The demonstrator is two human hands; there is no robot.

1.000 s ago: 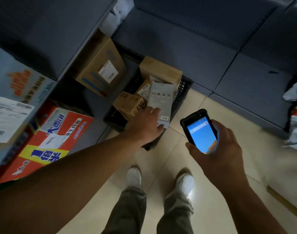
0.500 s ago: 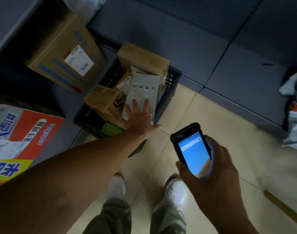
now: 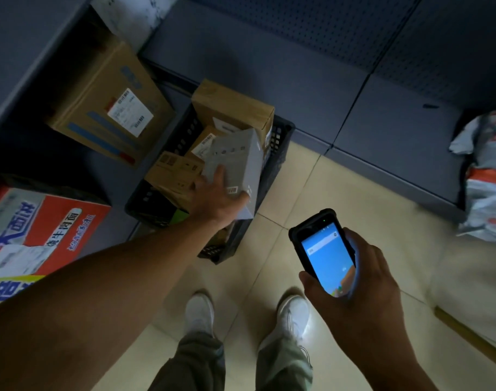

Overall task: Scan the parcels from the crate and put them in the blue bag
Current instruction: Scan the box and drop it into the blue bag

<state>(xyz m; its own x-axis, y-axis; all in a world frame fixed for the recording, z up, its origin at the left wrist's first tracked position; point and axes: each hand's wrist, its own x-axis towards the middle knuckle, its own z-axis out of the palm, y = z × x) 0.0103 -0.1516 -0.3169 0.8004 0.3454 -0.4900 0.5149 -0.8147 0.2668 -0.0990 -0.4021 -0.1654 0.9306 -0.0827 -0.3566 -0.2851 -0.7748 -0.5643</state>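
A black plastic crate (image 3: 280, 153) stands on the floor against the dark shelving, filled with several brown cardboard parcels (image 3: 232, 108). On top lies a flat grey box parcel (image 3: 238, 162) with a small barcode near its lower end. My left hand (image 3: 216, 198) grips this grey box at its near end, thumb under the right corner and a finger laid on top; the box is tilted up. My right hand (image 3: 354, 275) holds a black handheld scanner (image 3: 323, 249) with a lit blue screen, to the right of the crate. No blue bag is in view.
A large brown carton (image 3: 106, 108) with a label lies on the low shelf left of the crate. A red and white printed box (image 3: 41, 230) sits at the far left. Grey and orange mailer bags (image 3: 486, 176) lie at the right. My white shoes (image 3: 199, 311) stand on beige tiles.
My left hand went from lying flat on the grey box to gripping it, and the box has tilted up and shifted right. The scanner hand stayed about where it was.
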